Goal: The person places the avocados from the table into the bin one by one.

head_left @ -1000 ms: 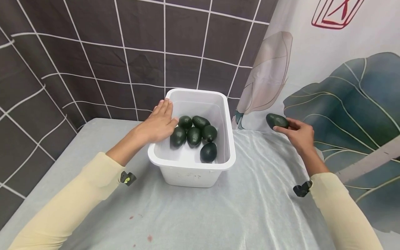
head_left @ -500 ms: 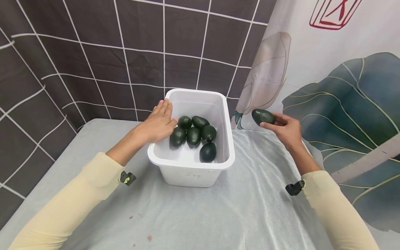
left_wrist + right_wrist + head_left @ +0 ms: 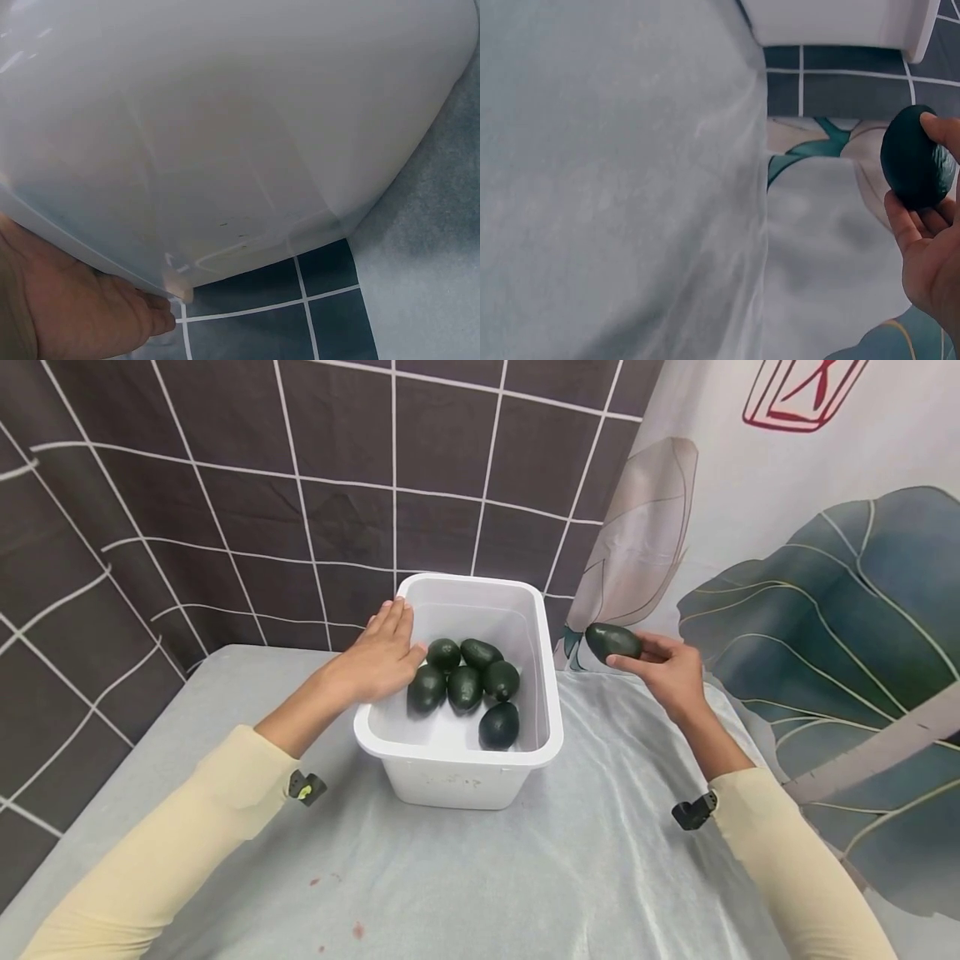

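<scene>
My right hand point(image 3: 670, 672) holds a dark green avocado point(image 3: 611, 643) by one end between thumb and fingers, raised to the right of the white tub. In the right wrist view the avocado point(image 3: 911, 157) sits between thumb and fingertips. My left hand point(image 3: 378, 656) rests on the left rim of the white plastic tub point(image 3: 457, 758), its fingers straight and pointing away from me. Inside the tub lie several avocados point(image 3: 465, 687), mostly grouped near the middle. The left wrist view shows the tub's outer wall point(image 3: 240, 135) with the left hand point(image 3: 82, 315) along its rim.
A pale grey cloth point(image 3: 420, 877) covers the table under the tub. Behind stands a dark curtain with a white grid point(image 3: 337, 443). At the right hangs a pale curtain with a leaf print point(image 3: 847, 593).
My right hand has moved left with the avocado, closer to the tub. The left hand, the tub and the avocados in it stay where they were.
</scene>
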A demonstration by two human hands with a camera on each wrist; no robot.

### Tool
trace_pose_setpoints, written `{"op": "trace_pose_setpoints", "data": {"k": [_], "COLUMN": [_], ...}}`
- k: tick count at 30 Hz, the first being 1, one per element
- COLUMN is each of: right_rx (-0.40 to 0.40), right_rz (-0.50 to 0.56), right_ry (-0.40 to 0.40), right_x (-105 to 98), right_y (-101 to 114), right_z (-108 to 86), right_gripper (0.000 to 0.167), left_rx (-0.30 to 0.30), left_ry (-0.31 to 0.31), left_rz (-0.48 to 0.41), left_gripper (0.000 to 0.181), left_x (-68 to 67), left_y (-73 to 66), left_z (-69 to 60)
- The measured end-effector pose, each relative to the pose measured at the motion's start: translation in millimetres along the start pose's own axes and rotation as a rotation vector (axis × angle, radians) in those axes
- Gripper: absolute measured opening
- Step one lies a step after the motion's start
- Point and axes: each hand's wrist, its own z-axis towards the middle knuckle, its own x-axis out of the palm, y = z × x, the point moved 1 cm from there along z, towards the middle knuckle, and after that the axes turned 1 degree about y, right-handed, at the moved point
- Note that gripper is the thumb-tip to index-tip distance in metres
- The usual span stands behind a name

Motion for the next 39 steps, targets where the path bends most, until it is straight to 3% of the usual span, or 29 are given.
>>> {"op": "trace_pose_setpoints", "data": {"k": [14,22,39], "right_rx": [-0.035,-0.051,-0.112], "right_rz": [0.103,0.069,0.117], "right_ry": [0.027,0.034,0.021], "right_x": [14.2,18.5,22.2], "right_y": [22.6,34.6,61.9], "right_z": [1.7,4.7,10.7], "right_gripper": [0.070,0.071,0.065], "left_rx": [0.004,0.007,0.013], "left_ry": [-0.006,-0.009,-0.004], "left_rz": [0.006,0.005,0.002], "left_gripper": [0.078,0.078,0.078], "left_x": [0.4,0.3,-0.3], "left_y": [0.1,-0.2,-0.3], "left_z": [0.3,-0.1,-1.2]}}
